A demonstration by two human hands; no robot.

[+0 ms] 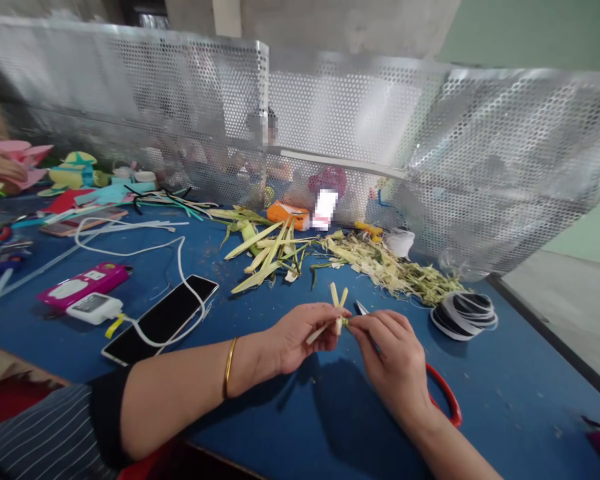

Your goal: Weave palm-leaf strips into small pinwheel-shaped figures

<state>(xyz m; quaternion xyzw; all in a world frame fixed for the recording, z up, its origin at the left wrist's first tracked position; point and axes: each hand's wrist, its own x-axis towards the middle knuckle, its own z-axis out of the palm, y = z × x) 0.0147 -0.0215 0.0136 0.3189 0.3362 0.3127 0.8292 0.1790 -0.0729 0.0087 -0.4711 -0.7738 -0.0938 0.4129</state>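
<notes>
My left hand [307, 330], with a gold bangle at the wrist, pinches several narrow, pale yellow-green corn husk strips [336, 297] that cross one another. The fingertips of my right hand [390, 343] close on the same small bundle from the right. Behind and under my right hand is a pair of scissors with a red handle [450, 400]; only a blade tip and part of the handle show. Whether the right palm touches the scissors I cannot tell. Beyond my hands lie longer corn husk pieces [260, 277].
A heap of husk shreds [380, 263] lies along the perforated metal screen [330, 100]. To the right sits a black-and-white coil [464, 315]. At left are a phone [165, 317], a white cable, a magenta device [83, 287] and pliers. Another person's hand [0, 167] is at far left.
</notes>
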